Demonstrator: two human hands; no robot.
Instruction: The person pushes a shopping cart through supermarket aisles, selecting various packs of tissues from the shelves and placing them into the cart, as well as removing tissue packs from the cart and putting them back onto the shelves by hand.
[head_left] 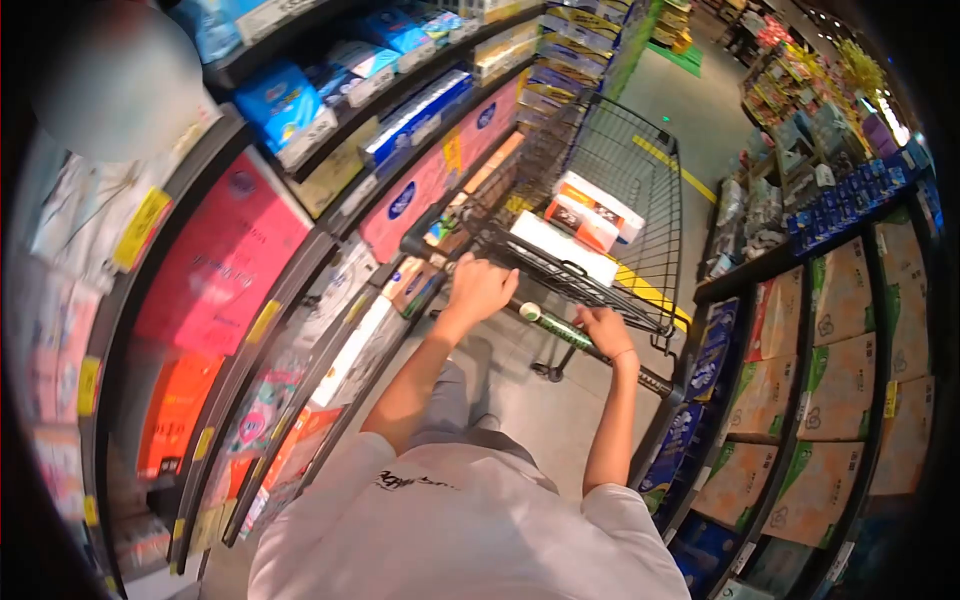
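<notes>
Both hands are on the handlebar [555, 328] of a black wire shopping cart [640, 190]. My left hand [482, 288] is wrapped round the bar's left part, its fingers curled over it. Further right, my right hand [606, 331] grips the same bar beside a green printed sleeve. Inside the basket lie a white box [563, 248] and, partly above it, an orange, black and white package [592, 212]. The undersides of my fingers are hidden.
Shelves of packaged goods [225, 250] stand close on my left. On my right, shelves hold brown and green packs [835, 385] and blue packs [850, 205]. The aisle floor [680, 110] with yellow lines runs ahead, with displays [800, 70] farther off.
</notes>
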